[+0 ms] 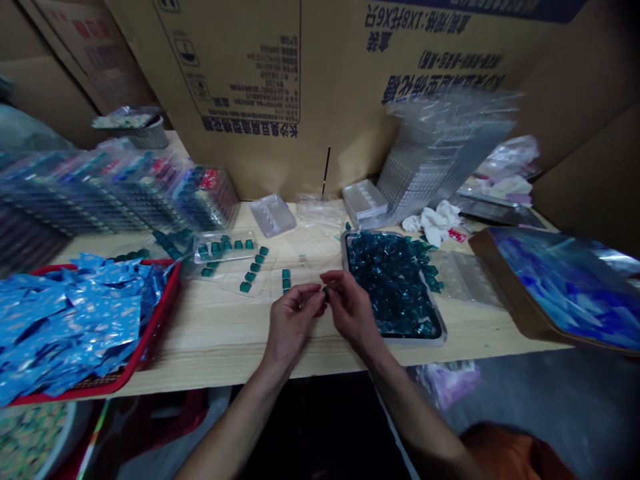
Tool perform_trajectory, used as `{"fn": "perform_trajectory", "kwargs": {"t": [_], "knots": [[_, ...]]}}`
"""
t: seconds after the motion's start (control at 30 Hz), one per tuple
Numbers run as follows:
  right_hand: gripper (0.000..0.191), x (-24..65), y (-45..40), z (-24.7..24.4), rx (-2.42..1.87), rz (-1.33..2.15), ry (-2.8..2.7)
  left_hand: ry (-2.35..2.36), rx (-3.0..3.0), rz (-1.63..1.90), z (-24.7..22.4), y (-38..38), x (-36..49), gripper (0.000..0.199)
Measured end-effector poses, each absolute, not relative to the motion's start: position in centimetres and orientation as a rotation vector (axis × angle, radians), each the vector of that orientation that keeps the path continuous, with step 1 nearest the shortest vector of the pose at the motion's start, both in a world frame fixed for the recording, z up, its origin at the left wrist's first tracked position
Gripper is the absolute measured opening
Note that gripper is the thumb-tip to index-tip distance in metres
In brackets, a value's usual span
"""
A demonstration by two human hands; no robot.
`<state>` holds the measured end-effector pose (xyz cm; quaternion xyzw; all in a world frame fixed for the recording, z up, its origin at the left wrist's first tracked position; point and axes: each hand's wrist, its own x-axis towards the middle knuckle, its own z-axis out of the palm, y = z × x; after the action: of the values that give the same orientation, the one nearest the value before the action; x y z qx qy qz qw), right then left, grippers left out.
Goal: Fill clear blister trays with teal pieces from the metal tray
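Note:
Over the middle of the table, my left hand [295,320] and my right hand [353,310] meet, fingers closed in a pinch. Between the fingertips is a small dark green piece [326,294], mostly hidden. Just beyond my left hand, a short column of green translucent blocks [286,274] lies on the wood. Further left, more blocks [255,267] form a slanting row, and a clear plastic tray [205,241] holds several others. Right beside my right hand stands a shallow tray [439,327] heaped with loose green pieces [393,280].
A red basket [167,313] of blue wrapped packets [100,320] sits at left. Filled clear trays [125,193] are stacked behind it. Tall stacked empty trays [425,160], crumpled white tissue [435,220] and a cardboard box [530,320] of blue film stand right. A big carton [325,80] walls the back.

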<state>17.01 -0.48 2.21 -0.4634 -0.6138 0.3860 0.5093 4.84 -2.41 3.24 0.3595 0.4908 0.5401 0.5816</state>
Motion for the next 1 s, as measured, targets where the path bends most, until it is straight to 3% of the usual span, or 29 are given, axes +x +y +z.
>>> {"fn": "perform_trajectory", "kwargs": {"t": [0.2, 0.37, 0.5, 0.6, 0.73, 1.0], "knots": [[0.034, 17.3, -0.5, 2.5, -1.107, 0.680, -1.751, 1.212, 0.648, 1.320, 3.0, -1.8, 1.7, 0.035], [0.032, 24.1, 1.2, 2.2, -1.909, 0.104, -1.912, 1.424, 1.029, 1.300, 2.3, -2.1, -3.5, 0.031], [0.026, 27.7, 1.4, 1.5, -2.328, -0.026, -2.023, 1.535, 1.524, 1.202, 1.1, -2.4, -4.7, 0.020], [0.020, 28.4, 1.5, 0.9, -2.309, -0.002, -2.060, 1.472, 1.903, 1.015, 0.1, -2.5, -4.0, 0.014], [0.021, 28.7, 1.9, 0.3, -2.238, 0.062, -1.997, 1.413, 2.190, 0.848, -1.1, -2.7, -3.2, 0.025], [0.031, 30.0, 2.4, -0.2, -2.080, 0.080, -1.894, 1.415, 2.113, 1.100, -2.3, -4.2, -3.4, 0.028]]}}
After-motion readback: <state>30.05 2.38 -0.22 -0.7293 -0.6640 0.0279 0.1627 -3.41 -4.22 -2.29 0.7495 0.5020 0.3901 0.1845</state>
